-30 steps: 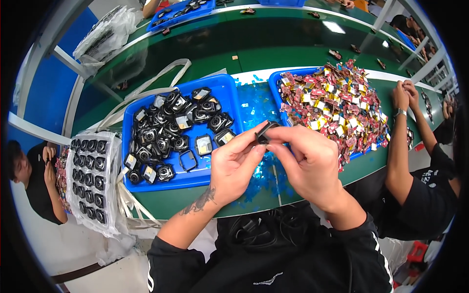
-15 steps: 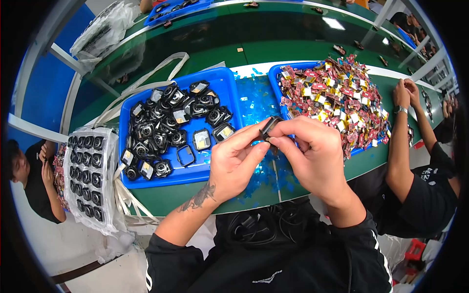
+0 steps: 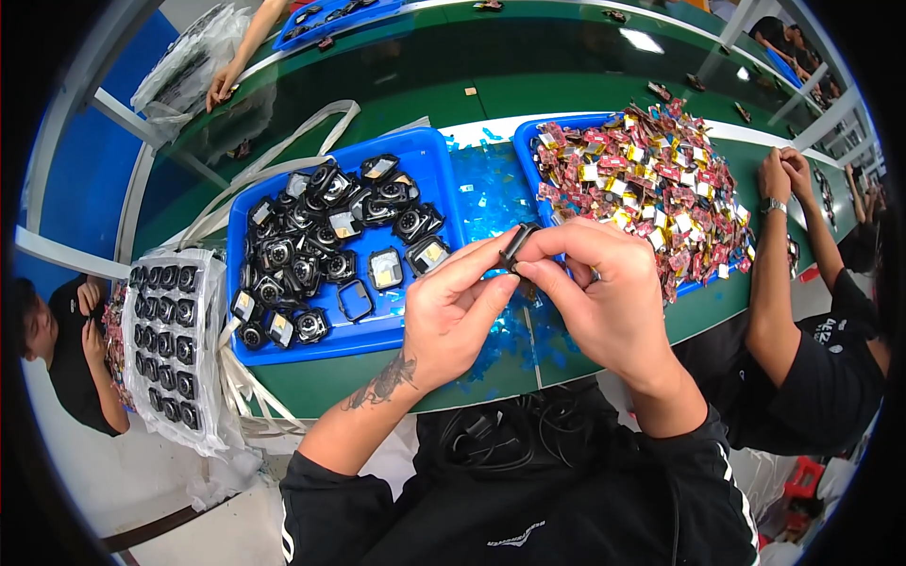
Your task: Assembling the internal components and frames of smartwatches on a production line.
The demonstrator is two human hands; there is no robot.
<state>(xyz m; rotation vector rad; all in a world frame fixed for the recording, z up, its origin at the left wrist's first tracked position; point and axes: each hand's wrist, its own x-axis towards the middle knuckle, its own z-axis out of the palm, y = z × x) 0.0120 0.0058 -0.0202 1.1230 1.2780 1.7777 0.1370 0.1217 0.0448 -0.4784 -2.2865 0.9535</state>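
Both hands pinch one small black part [image 3: 518,247] just above the near edge of the tabletop [image 3: 566,85]: left hand [image 3: 453,316] from below, right hand [image 3: 595,292] over its top. Keeping fingertips on its edges should steady it. Left, a blue tray [image 3: 429,165] of black parts; right, a tray of red pieces [image 3: 651,179]. Free room lies only between the trays, over blue scraps [image 3: 491,193].

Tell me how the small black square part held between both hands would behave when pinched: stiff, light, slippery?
The small black square part probably stays stiff: it keeps its shape between left hand and right hand. It seems light, since fingertips alone carry it. Its surface looks smooth, so it might slip.
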